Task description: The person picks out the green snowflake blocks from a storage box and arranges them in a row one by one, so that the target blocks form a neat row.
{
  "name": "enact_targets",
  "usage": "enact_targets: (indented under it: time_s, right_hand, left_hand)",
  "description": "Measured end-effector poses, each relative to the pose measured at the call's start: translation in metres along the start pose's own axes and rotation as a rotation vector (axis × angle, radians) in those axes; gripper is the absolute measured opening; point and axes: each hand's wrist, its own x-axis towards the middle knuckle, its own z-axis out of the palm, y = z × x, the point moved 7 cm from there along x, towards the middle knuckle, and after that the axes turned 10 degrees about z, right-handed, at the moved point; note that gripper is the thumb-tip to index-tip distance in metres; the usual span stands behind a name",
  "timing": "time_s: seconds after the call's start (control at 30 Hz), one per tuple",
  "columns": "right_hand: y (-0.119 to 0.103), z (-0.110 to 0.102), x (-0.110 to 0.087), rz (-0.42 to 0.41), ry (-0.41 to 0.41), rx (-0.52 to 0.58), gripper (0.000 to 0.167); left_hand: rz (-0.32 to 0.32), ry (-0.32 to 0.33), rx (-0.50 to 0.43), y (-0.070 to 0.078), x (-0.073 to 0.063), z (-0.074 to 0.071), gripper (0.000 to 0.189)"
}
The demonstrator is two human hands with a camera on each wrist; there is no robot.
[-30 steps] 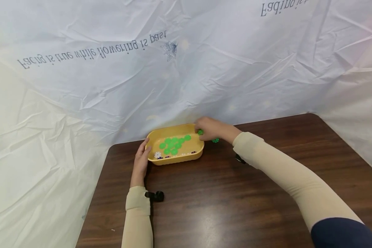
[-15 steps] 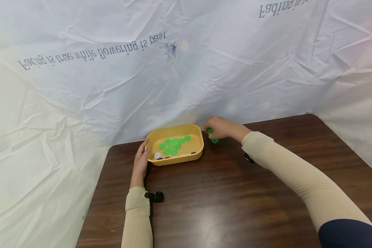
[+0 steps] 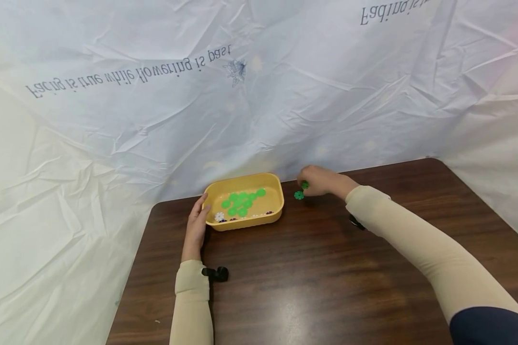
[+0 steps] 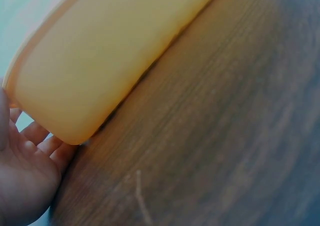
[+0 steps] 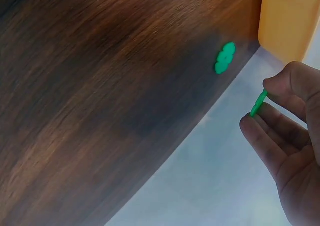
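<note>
At the left end of a yellow plastic basin (image 3: 243, 224), my left hand (image 3: 195, 227) grips its wall; in the left wrist view the thumb lies at the rim and the fingers reach behind the basin (image 4: 100, 61). My right hand (image 3: 323, 182) is to the right of the basin, above the table's far edge. Between thumb and fingertips it pinches a thin green flower-shaped plastic piece (image 5: 258, 103), seen edge-on in the right wrist view. A second green flower piece (image 3: 299, 195) lies flat on the table beside that hand, apart from the basin.
Inside the basin lie several bright green pieces (image 3: 242, 200), a white flower piece (image 3: 219, 216) and some purple ones along the near wall. The brown wooden table (image 3: 293, 268) ends just behind the basin at a white printed cloth (image 3: 164, 120).
My right hand has moved right, from over the basin's right end to beyond the loose green piece, still pinching its green piece. The left hand and basin have stayed in place.
</note>
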Motion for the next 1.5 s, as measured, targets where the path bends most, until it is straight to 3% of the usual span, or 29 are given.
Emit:
enact_targets:
  time_s: [0.87, 1.1, 1.33, 1.5]
  right_hand:
    - [0.024, 0.023, -0.001, 0.067, -0.024, -0.019, 0.022]
    - [0.028, 0.031, 0.0, 0.063, -0.04, -0.005, 0.009]
    - [0.028, 0.035, 0.0, 0.063, -0.04, 0.006, 0.007]
    - [0.029, 0.037, 0.001, 0.06, -0.036, 0.01, 0.011]
  left_hand:
    - [-0.007, -0.004, -0.002, 0.001, 0.001, 0.0, 0.054]
    - [-0.015, -0.003, 0.003, -0.002, 0.0, 0.0, 0.054]
    - [-0.018, -0.002, 0.003, -0.002, 0.0, -0.001, 0.053]
    - [-0.013, 0.012, -0.004, -0.02, 0.007, -0.006, 0.053]
